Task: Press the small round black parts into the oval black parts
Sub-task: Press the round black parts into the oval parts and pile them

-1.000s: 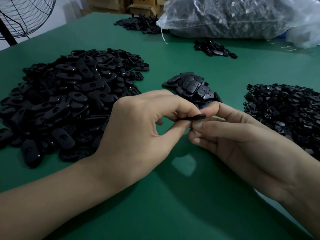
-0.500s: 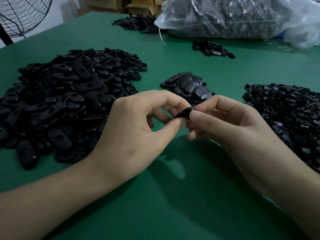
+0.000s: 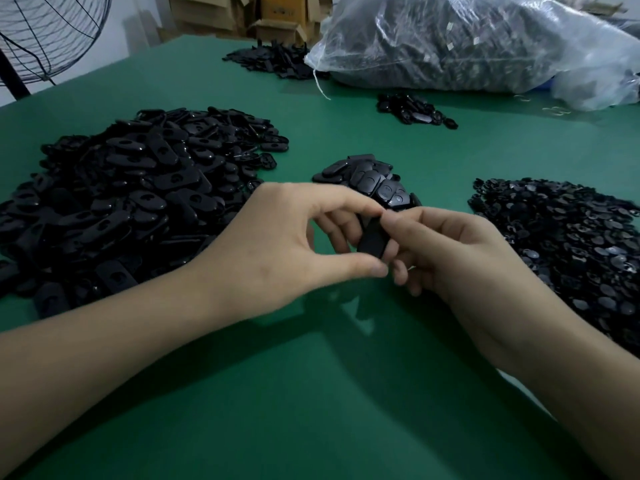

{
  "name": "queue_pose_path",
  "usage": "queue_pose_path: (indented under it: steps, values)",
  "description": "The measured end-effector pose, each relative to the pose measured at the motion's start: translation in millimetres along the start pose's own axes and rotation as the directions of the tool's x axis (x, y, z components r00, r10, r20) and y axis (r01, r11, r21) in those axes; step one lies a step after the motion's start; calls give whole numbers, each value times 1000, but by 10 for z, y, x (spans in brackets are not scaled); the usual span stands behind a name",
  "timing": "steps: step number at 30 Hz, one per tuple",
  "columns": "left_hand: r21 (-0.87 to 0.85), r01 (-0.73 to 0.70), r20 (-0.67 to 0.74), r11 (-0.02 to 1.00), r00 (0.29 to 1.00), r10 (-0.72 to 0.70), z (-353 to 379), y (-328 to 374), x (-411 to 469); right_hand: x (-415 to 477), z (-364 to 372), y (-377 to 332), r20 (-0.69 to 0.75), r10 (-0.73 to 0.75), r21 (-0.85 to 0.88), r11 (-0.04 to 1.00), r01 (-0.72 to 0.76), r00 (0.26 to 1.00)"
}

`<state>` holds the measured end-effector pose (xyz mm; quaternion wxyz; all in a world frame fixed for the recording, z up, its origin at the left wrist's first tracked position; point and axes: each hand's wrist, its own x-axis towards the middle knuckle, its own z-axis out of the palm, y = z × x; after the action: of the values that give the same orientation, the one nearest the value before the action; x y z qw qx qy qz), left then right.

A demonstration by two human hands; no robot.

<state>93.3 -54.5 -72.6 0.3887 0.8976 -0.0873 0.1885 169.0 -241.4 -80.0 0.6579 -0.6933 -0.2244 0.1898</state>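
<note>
Your left hand (image 3: 287,244) and right hand (image 3: 460,254) meet above the desk (image 3: 311,393), each grip pinching one oval black part (image 3: 372,241). Open green lies nearest you. There are five loose piles: big oval heap (image 3: 131,202) left, round-part heap (image 3: 571,244) right, small stack (image 3: 370,181) just behind your fingers, far-left heap (image 3: 277,60), far-right heap (image 3: 415,110). One clear bag (image 3: 467,43) holds dark pieces.

Bare left hand (image 3: 277,244) and right hand (image 3: 460,258), 2 bare forearms, short fingernails
</note>
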Motion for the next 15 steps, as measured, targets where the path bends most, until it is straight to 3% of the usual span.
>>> queue_pose_path:
  steps: [3,10,15]
  values:
    - [111,-21,-28,994,999,25,-19,-37,233,48,-91,-22,-78,-22,-34,999,19,997]
    - [372,102,-50,923,995,-90,158,-325,848,139,-234,14,-226,-110,-158,985,75,968]
    - [366,132,-30,921,991,-130,222,-437,969,164,-284,33,-207,-118,-179,981,81,971]
